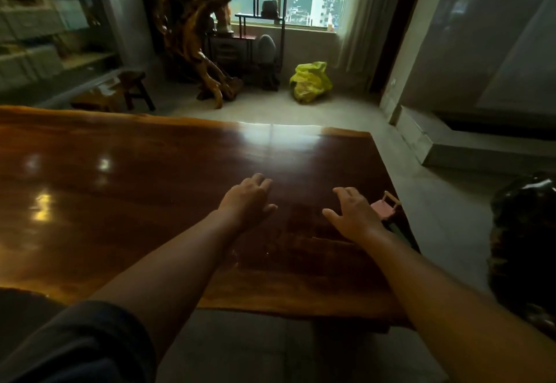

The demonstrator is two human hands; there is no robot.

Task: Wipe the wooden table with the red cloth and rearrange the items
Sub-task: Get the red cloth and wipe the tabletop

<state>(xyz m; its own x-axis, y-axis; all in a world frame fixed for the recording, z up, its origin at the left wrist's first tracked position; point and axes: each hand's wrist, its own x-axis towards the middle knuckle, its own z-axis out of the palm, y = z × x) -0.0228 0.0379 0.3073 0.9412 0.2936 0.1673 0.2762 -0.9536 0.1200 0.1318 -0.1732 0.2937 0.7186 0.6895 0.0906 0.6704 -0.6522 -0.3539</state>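
A glossy dark wooden counter [150, 187] with a wavy live edge fills the view. At its 3 o'clock edge sits a small pink toy chair [386, 208].

We see wooden surface [150, 178]: dark reddish-brown slab, glossy, window glare on far middle, lighter raw-looking edges along far and near sides. Near its right edge we spot small pink toy chair [386, 206] with pale wooden frame, upright, partly hidden behind our right hand. Dark flat item just beside chair, at surface edge; we cannot tell what it is. Red cloth not visible to us.
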